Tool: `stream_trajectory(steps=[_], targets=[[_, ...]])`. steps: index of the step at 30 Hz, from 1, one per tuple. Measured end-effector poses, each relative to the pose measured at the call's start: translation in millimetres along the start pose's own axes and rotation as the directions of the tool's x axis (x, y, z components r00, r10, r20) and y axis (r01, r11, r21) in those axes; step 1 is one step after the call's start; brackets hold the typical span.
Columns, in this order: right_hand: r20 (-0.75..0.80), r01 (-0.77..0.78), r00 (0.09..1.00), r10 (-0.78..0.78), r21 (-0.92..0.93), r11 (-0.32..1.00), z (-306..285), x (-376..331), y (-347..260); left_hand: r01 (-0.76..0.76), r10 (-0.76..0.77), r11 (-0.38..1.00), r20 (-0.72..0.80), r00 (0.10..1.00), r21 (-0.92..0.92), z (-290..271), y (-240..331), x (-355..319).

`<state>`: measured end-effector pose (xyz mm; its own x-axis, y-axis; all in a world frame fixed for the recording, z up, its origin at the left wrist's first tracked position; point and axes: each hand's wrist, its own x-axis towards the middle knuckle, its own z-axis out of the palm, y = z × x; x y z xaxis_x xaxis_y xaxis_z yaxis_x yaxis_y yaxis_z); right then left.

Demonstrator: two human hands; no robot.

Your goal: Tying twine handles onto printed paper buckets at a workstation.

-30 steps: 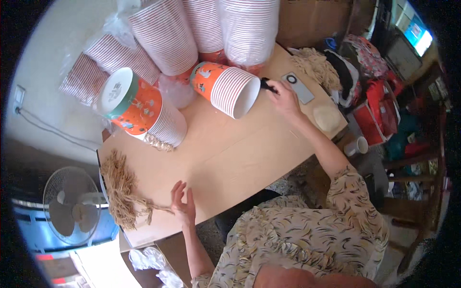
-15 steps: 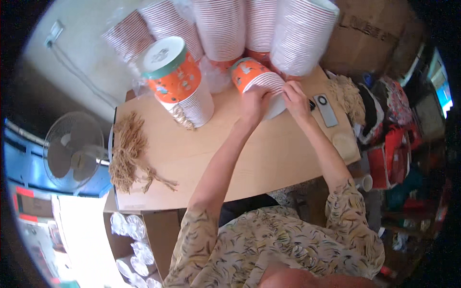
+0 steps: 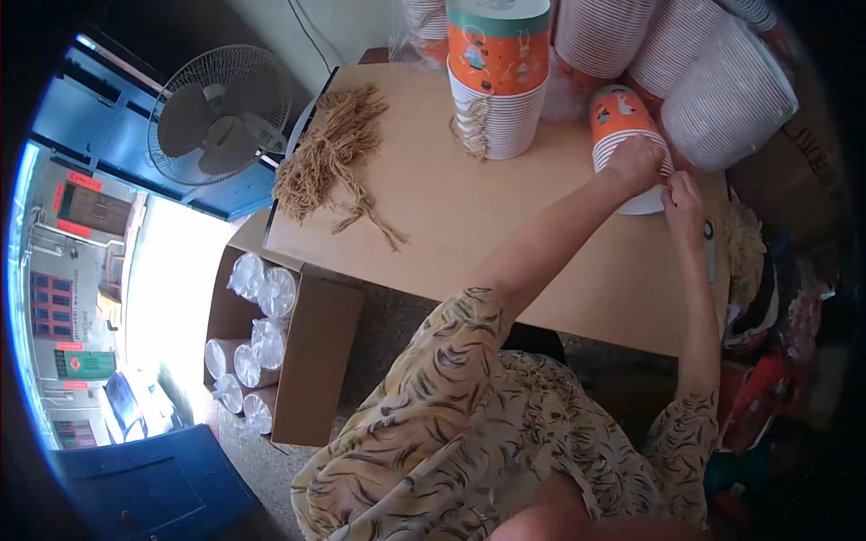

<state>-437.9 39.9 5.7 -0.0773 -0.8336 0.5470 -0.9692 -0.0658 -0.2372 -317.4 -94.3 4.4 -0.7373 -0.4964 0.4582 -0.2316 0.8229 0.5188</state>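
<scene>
From where I watch, the view has swung left since half a second ago, so the table (image 3: 433, 243) sits further to the right and the open cardboard box (image 3: 311, 361), holding clear-wrapped things, shows more fully below it. The fan (image 3: 216, 117) beyond the table's left end has moved up in my view. The standing stack of cups (image 3: 501, 68) remains bases-up on the table, its long axis upright, with cord against its side.

To its right I see the lying stack of cups (image 3: 620, 119) on its side on the tabletop, in front of the wrapped cup stacks (image 3: 722, 90). Its orange base end points away from the person and slightly left; its white mouth points back toward the person and slightly right, and the long axis runs between them. The twine bundle (image 3: 329, 153) lies apart, near the table's left end.

A second ago the left hand (image 3: 639, 162) was beside that twine; now, as half a second ago, it bends over the lying stack's rims. The right hand (image 3: 684, 198) is close beside it, fingers curled, near the mouth. I cannot tell whether either grips anything.
</scene>
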Motion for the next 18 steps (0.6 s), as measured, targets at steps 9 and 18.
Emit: stream_trajectory(steps=[9, 18], targets=[[0.039, 0.147, 0.987, -0.155, 0.169, 0.975, -66, -50, -79, 0.017, -0.077, 0.972, -0.245, 0.967, -0.236, -28, 5, -65], [0.293, -0.458, 0.886, 0.360, 0.680, 0.572, 6, -65, -119, 0.368, -0.515, 0.850, -0.454, 0.727, -0.375, -134, -118, -284]])
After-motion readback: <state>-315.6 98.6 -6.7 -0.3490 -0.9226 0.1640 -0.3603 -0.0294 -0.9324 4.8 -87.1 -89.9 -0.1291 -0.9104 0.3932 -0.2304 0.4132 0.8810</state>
